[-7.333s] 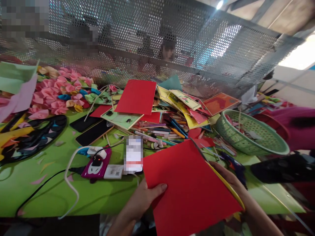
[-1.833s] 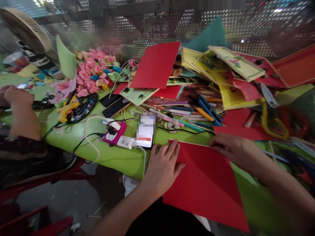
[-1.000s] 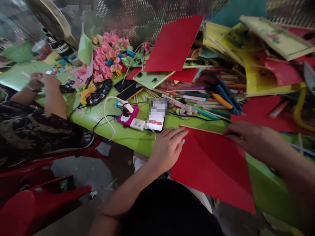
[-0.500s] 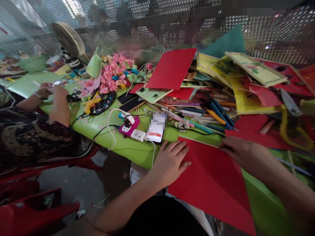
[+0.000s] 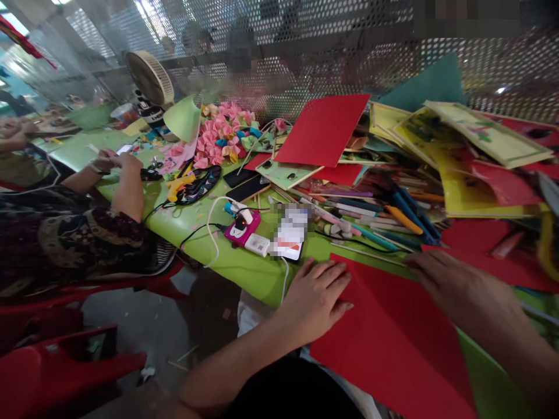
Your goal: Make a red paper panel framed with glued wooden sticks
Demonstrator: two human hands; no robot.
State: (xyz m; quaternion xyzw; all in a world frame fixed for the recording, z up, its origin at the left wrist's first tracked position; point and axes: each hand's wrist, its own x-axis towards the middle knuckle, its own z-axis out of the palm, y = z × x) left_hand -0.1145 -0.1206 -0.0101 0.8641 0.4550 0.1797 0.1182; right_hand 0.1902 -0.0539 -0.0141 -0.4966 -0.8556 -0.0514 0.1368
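Note:
A red paper sheet [image 5: 393, 337] lies flat on the green table [image 5: 244, 270] in front of me, folded into a triangle whose lower corner hangs over the table edge. My left hand [image 5: 317, 297] rests flat on its left corner with the fingers stretched out. My right hand [image 5: 463, 285] presses down on the sheet's upper right edge, fingers extended. Neither hand holds anything.
A phone [image 5: 290, 235] and a pink power adapter [image 5: 241, 227] with cables lie just left of my left hand. Pens and pencils [image 5: 384, 209], coloured card sheets [image 5: 323, 131] and pink paper flowers [image 5: 218, 137] crowd the table behind. A seated person's arm [image 5: 126, 186] is at left, near a fan [image 5: 148, 78].
Seven seconds ago I held the red sheet up in both hands; it now lies folded on the table under both flat hands. My view has swung left and up slightly in the last second.

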